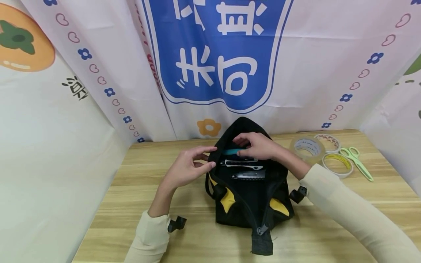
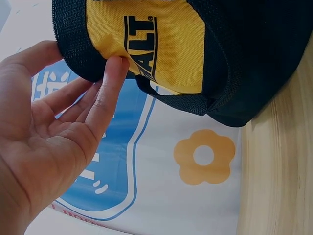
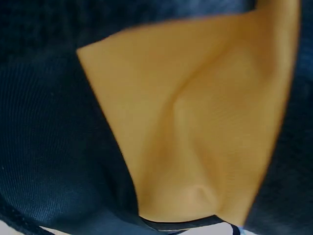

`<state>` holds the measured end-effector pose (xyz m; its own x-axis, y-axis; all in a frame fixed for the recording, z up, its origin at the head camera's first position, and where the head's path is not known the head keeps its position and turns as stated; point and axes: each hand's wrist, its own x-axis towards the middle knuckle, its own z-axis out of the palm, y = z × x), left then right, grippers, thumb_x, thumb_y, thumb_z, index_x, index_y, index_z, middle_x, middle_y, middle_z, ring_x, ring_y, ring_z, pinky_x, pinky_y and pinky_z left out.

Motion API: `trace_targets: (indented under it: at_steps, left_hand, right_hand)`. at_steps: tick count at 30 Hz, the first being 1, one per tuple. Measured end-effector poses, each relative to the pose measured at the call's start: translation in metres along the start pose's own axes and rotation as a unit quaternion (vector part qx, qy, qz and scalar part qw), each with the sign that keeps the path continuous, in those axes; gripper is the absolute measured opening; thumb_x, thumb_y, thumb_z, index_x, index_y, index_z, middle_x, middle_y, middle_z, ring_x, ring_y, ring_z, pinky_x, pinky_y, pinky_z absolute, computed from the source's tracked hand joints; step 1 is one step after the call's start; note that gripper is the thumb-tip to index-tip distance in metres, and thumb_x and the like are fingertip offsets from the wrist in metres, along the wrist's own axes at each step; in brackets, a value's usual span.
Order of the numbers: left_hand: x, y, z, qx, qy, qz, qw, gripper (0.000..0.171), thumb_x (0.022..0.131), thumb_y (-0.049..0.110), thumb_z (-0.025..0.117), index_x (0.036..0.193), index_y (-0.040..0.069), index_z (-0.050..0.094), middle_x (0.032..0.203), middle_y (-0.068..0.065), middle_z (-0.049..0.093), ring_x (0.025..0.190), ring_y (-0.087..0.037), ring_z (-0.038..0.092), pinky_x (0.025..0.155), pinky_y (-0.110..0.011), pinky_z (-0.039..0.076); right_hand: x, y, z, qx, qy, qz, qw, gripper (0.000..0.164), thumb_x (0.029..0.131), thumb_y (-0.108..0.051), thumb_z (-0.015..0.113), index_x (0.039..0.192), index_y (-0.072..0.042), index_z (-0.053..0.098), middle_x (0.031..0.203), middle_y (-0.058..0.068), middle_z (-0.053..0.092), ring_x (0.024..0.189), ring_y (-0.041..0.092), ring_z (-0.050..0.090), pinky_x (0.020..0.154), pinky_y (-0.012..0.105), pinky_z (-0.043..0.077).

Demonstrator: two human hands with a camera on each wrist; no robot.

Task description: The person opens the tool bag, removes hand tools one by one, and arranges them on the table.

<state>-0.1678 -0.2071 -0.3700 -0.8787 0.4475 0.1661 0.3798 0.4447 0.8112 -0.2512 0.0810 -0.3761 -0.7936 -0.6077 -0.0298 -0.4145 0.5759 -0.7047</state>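
A black and yellow tool bag [image 1: 236, 215] lies on the table with its zipped mouth wide open. My left hand [image 1: 185, 166] pinches the bag's left rim; in the left wrist view the thumb [image 2: 110, 83] presses the yellow side panel [image 2: 166, 49]. Inside the bag, my right hand [image 1: 258, 146] hovers with its fingers loosely bent, its thumb against a slim teal tool [image 1: 230, 151] whose right end is hidden. Below that lie a black and white utility knife [image 1: 243, 165] and a dark utility knife [image 1: 249, 176]. Only the bag's yellow panel [image 3: 190, 127] and black cloth fill the right wrist view.
Right of the bag are a wide clear tape roll [image 1: 296, 153], two narrower tape rolls [image 1: 329, 137] and light green scissors [image 1: 360, 164]. A printed cloth [image 1: 184, 120] hangs behind the wooden table [image 1: 190, 237]. The bag's zipper end [image 1: 262, 243] points toward the front.
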Motion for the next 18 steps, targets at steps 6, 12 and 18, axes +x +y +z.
trace_targets:
  at_steps: [6,12,18]
  left_hand:
    - [-0.001,0.000,0.000,-0.001,-0.002,0.001,1.0000,0.045,0.100,0.014,0.075,0.145,0.008,0.067,0.147,-0.013,0.067,0.114,-0.028,0.075,0.096,-0.036,0.065]
    - [0.000,-0.001,-0.001,-0.004,-0.002,-0.001,1.0000,0.045,0.100,0.012,0.074,0.144,0.008,0.067,0.146,-0.013,0.068,0.114,-0.028,0.074,0.096,-0.034,0.065]
    - [0.000,-0.001,-0.002,-0.003,0.000,-0.001,1.0000,0.045,0.100,0.012,0.074,0.144,0.007,0.068,0.145,-0.013,0.068,0.114,-0.028,0.074,0.096,-0.034,0.065]
  right_hand:
    - [0.010,0.011,0.006,0.000,-0.007,0.022,1.000,0.045,0.100,-0.015,0.073,0.142,-0.001,0.064,0.138,0.021,0.070,0.128,0.036,0.067,0.111,0.053,0.054]
    - [0.018,0.024,0.016,0.017,-0.022,0.036,0.999,0.045,0.102,-0.013,0.070,0.143,0.002,0.063,0.142,0.024,0.067,0.131,0.039,0.065,0.113,0.053,0.053]
    - [0.021,0.031,0.027,0.035,-0.013,0.046,0.998,0.044,0.101,-0.010,0.069,0.142,0.005,0.062,0.142,0.025,0.066,0.131,0.040,0.064,0.114,0.053,0.052]
